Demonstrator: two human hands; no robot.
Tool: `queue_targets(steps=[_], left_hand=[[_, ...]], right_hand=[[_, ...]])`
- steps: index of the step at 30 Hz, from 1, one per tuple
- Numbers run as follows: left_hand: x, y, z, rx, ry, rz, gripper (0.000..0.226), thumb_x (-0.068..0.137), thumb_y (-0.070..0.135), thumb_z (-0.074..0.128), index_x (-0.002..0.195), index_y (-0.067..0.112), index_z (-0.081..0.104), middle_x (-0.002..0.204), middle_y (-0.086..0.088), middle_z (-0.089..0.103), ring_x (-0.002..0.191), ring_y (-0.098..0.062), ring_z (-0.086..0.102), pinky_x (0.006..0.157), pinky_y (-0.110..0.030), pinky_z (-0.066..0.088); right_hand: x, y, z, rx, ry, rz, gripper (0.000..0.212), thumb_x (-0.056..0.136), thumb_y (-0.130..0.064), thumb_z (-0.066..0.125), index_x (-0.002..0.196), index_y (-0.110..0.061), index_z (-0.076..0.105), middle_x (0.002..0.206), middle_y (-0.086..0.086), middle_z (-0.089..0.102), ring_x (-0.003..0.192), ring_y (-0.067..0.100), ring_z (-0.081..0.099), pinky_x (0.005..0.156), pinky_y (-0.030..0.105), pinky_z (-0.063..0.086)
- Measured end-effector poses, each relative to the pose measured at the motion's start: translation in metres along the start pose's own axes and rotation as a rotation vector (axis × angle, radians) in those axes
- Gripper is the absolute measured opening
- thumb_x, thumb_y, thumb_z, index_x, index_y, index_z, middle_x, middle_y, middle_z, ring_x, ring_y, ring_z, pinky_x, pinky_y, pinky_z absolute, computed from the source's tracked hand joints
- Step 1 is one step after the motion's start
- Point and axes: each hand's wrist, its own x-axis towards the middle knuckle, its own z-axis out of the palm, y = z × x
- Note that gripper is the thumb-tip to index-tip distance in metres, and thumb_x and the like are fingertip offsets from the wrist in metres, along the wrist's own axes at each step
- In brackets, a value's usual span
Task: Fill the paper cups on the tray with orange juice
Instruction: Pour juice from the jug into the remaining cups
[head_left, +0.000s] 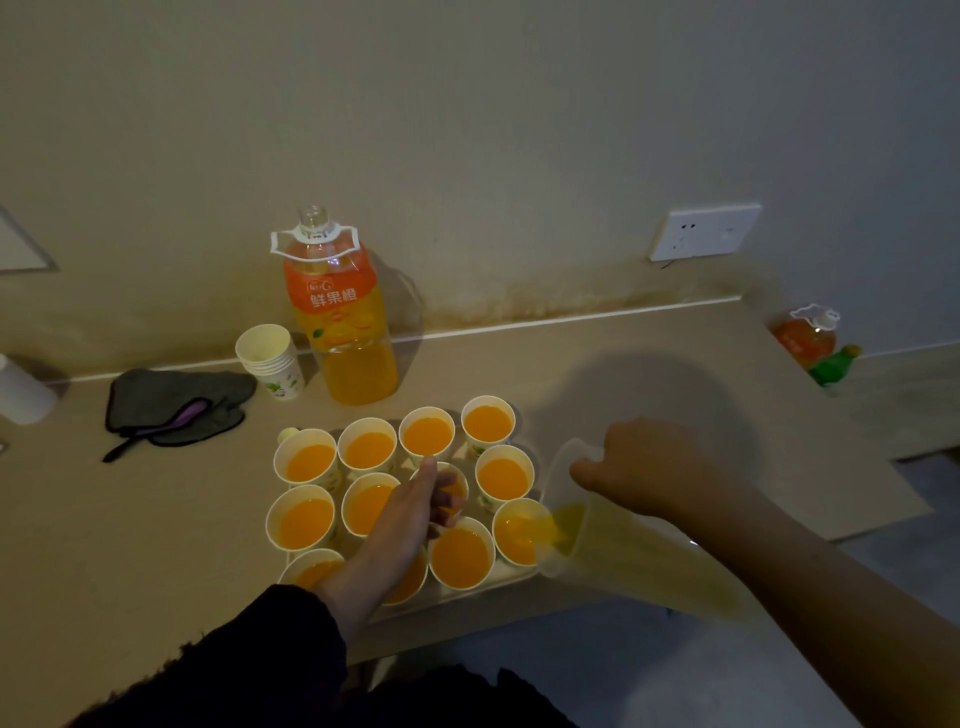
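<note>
Several white paper cups (427, 434) holding orange juice stand in rows on a pale tray (470, 592) near the table's front edge. My right hand (644, 462) grips a clear plastic pitcher (613, 545), tilted left, and juice runs from its spout into the front right cup (519, 532). My left hand (415, 512) reaches over the tray and holds a cup in the middle (451, 480), partly hiding it and the front cups.
An uncapped orange juice bottle (343, 322) stands behind the tray by the wall, beside a stack of spare paper cups (270, 358). A grey cloth (171, 405) lies at the left. More bottles (810, 340) sit on the far right.
</note>
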Motion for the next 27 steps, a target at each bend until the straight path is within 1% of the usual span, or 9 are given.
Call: queue_targets(steps=[6, 10, 13, 18, 19, 22, 23, 25, 27], left_hand=[[0.0022, 0.0009, -0.0013, -0.021, 0.034, -0.012, 0.051, 0.101, 0.042, 0.021, 0.102, 0.013, 0.063, 0.073, -0.006, 0.062, 0.065, -0.016, 0.052, 0.063, -0.027, 0.041], [0.0012, 0.0024, -0.0015, -0.045, 0.028, -0.03, 0.049, 0.101, 0.042, 0.021, 0.1, 0.014, 0.062, 0.074, -0.006, 0.061, 0.066, -0.016, 0.052, 0.064, -0.026, 0.041], [0.0001, 0.002, -0.0011, -0.037, 0.033, -0.031, 0.049, 0.101, 0.041, 0.021, 0.098, 0.014, 0.062, 0.074, -0.006, 0.062, 0.066, -0.016, 0.053, 0.063, -0.026, 0.042], [0.0008, 0.0008, -0.0022, -0.049, 0.024, -0.049, 0.05, 0.101, 0.043, 0.022, 0.099, 0.014, 0.062, 0.076, -0.007, 0.062, 0.067, -0.016, 0.053, 0.065, -0.026, 0.042], [0.0007, 0.0007, -0.0025, -0.047, 0.023, -0.048, 0.05, 0.101, 0.043, 0.022, 0.1, 0.013, 0.062, 0.076, -0.007, 0.062, 0.067, -0.016, 0.053, 0.065, -0.026, 0.042], [0.0019, 0.0, -0.0023, -0.047, 0.024, -0.048, 0.051, 0.101, 0.043, 0.022, 0.101, 0.013, 0.062, 0.077, -0.007, 0.063, 0.067, -0.016, 0.053, 0.064, -0.027, 0.042], [0.0023, 0.0, -0.0021, -0.048, 0.025, -0.051, 0.051, 0.101, 0.043, 0.022, 0.101, 0.013, 0.062, 0.077, -0.008, 0.063, 0.067, -0.017, 0.054, 0.065, -0.027, 0.043], [0.0033, -0.0005, -0.0017, -0.044, 0.027, -0.057, 0.05, 0.101, 0.044, 0.022, 0.1, 0.013, 0.062, 0.077, -0.008, 0.063, 0.068, -0.017, 0.054, 0.065, -0.028, 0.043], [0.0029, -0.0004, -0.0014, -0.038, 0.026, -0.053, 0.05, 0.101, 0.044, 0.021, 0.1, 0.014, 0.062, 0.078, -0.008, 0.063, 0.069, -0.017, 0.054, 0.066, -0.027, 0.043]], right_hand=[[-0.0003, -0.0009, -0.0013, -0.015, 0.001, -0.008, 0.049, 0.094, -0.05, 0.044, 0.115, -0.009, 0.06, 0.08, -0.002, 0.044, 0.079, 0.014, 0.043, 0.07, 0.023, 0.029], [-0.0002, -0.002, -0.0002, -0.006, -0.005, -0.003, 0.05, 0.094, -0.05, 0.043, 0.118, -0.009, 0.059, 0.092, 0.004, 0.051, 0.082, 0.014, 0.043, 0.074, 0.023, 0.029], [0.0, -0.0026, -0.0008, -0.022, -0.011, -0.003, 0.05, 0.094, -0.051, 0.043, 0.118, -0.009, 0.059, 0.089, 0.001, 0.046, 0.081, 0.014, 0.043, 0.073, 0.023, 0.03], [0.002, -0.0026, -0.0013, -0.036, -0.021, -0.005, 0.051, 0.094, -0.052, 0.043, 0.117, -0.009, 0.059, 0.083, -0.001, 0.046, 0.081, 0.015, 0.043, 0.067, 0.022, 0.031], [0.0019, -0.0025, -0.0012, -0.036, -0.024, -0.005, 0.052, 0.095, -0.052, 0.042, 0.119, -0.009, 0.058, 0.086, 0.001, 0.049, 0.082, 0.015, 0.043, 0.069, 0.023, 0.031], [0.0024, -0.0028, -0.0014, -0.023, -0.03, 0.0, 0.052, 0.095, -0.052, 0.042, 0.121, -0.009, 0.057, 0.11, 0.008, 0.059, 0.084, 0.016, 0.041, 0.075, 0.024, 0.03], [0.0026, -0.003, -0.0016, -0.019, -0.028, 0.001, 0.052, 0.095, -0.052, 0.042, 0.121, -0.009, 0.057, 0.113, 0.007, 0.06, 0.084, 0.016, 0.041, 0.075, 0.024, 0.03], [0.0027, -0.0025, -0.0019, -0.019, -0.025, 0.0, 0.052, 0.094, -0.052, 0.043, 0.12, -0.009, 0.058, 0.107, 0.006, 0.059, 0.083, 0.015, 0.042, 0.075, 0.024, 0.03], [0.0026, -0.0016, -0.0017, -0.021, -0.02, -0.004, 0.051, 0.094, -0.052, 0.043, 0.118, -0.01, 0.059, 0.093, 0.002, 0.052, 0.082, 0.015, 0.042, 0.075, 0.024, 0.03]])
